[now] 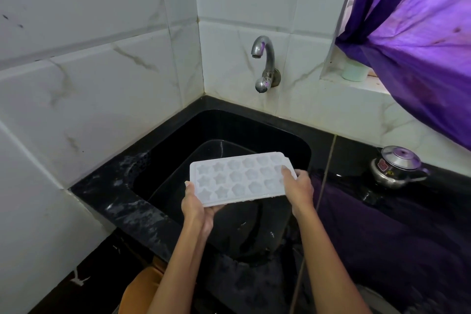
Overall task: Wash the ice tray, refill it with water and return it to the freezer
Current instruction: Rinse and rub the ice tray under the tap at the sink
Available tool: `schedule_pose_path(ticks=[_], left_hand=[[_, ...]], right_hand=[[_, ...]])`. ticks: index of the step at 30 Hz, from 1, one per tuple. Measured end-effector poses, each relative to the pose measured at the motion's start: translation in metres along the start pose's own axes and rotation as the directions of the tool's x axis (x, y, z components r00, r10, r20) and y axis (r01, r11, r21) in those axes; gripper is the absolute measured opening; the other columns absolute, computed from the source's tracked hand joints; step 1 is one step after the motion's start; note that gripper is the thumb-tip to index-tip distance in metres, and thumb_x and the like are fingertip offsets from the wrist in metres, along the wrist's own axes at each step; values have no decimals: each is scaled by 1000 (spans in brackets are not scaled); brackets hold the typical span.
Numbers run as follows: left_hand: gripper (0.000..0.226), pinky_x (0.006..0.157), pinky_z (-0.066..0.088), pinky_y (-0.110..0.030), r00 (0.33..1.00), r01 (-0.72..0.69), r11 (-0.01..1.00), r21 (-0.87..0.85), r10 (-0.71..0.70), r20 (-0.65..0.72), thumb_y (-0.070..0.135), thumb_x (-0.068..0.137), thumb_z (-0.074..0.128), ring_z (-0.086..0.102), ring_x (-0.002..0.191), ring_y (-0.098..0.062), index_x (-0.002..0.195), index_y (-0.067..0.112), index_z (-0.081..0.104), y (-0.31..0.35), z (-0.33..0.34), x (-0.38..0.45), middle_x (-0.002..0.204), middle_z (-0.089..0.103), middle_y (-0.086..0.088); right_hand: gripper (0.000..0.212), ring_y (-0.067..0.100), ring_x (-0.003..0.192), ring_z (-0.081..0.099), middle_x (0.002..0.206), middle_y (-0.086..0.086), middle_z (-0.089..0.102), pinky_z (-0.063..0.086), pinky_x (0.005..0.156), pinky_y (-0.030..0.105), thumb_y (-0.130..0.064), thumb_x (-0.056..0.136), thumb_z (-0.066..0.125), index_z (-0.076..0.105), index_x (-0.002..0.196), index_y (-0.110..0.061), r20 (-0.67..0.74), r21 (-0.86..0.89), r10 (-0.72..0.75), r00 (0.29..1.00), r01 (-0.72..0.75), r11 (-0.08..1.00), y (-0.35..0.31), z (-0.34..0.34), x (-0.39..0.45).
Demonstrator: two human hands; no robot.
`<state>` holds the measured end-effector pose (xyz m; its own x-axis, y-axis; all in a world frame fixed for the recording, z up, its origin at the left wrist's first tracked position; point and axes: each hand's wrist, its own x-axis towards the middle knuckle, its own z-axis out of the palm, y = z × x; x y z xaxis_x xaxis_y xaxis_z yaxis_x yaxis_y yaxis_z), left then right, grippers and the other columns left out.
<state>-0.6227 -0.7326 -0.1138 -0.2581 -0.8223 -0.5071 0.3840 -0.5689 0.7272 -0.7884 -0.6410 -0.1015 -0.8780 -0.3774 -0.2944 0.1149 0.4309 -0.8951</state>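
The ice tray [239, 177] was held level over the black sink [178, 140], below and in front of the tap [263, 58], which ran no water. For a proper wash, it should be brought under the spout and tilted so every star cavity rinses and drains. The left hand [197, 208] gripped its near-left corner, thumb on top; the right hand [298, 186] gripped the right end. A steel kettle [397, 167] stood on the desk [382, 211].

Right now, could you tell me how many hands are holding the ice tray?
2: the left hand grips the ice tray at its near-left corner, the right hand at its right end.
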Motion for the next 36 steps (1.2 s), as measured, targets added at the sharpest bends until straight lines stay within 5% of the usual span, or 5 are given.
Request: schedule_pose_path(ticks=[4, 9, 16, 25, 36], left_hand=[[44, 72, 54, -52, 999, 31, 1000, -2, -31, 13, 45, 101, 31, 66, 91, -32, 102, 12, 60, -2, -5, 2, 100, 69, -11], [46, 73, 52, -48, 996, 85, 995, 59, -87, 32, 40, 103, 29, 64, 94, -30, 110, 5, 58, -6, -12, 13, 106, 67, -14], [57, 107, 35, -50, 981, 178, 948, 265, -192, 31, 39, 102, 32, 42, 131, -39, 139, -5, 37, -10, -22, 31, 142, 43, -25], [60, 113, 29, -46, 960, 228, 914, 337, -269, 82, 38, 103, 31, 33, 137, -40, 142, -8, 30, -25, -5, 17, 148, 33, -28], [60, 113, 28, -47, 951, 201, 905, 374, -271, 145, 40, 102, 31, 31, 138, -40, 143, -4, 31, -15, 6, 8, 149, 32, -27]], right_hand=[[13, 19, 85, 65, 101, 8, 67, 53, 57, 29, -21, 96, 54, 61, 86, -16, 111, 264, 95, 989, -121, 957, 5, -6, 1], [14, 23, 91, 66, 101, 6, 68, 58, 74, 40, -20, 97, 53, 63, 87, -23, 21, 329, 64, 998, -67, 942, 1, -6, 0], [26, 20, 107, 52, 98, -8, 61, 42, 99, 41, -25, 98, 48, 64, 118, -23, -153, 43, -281, 948, 290, 956, -18, -11, -12], [30, 21, 106, 59, 112, -1, 68, 36, 79, 25, -29, 98, 51, 60, 127, -29, -51, -162, -478, 877, 465, 870, -27, 0, -29], [27, 17, 92, 62, 106, -7, 69, 42, 74, 28, -24, 95, 52, 65, 119, -30, 83, -328, -753, 653, 731, 598, -43, 1, -54]])
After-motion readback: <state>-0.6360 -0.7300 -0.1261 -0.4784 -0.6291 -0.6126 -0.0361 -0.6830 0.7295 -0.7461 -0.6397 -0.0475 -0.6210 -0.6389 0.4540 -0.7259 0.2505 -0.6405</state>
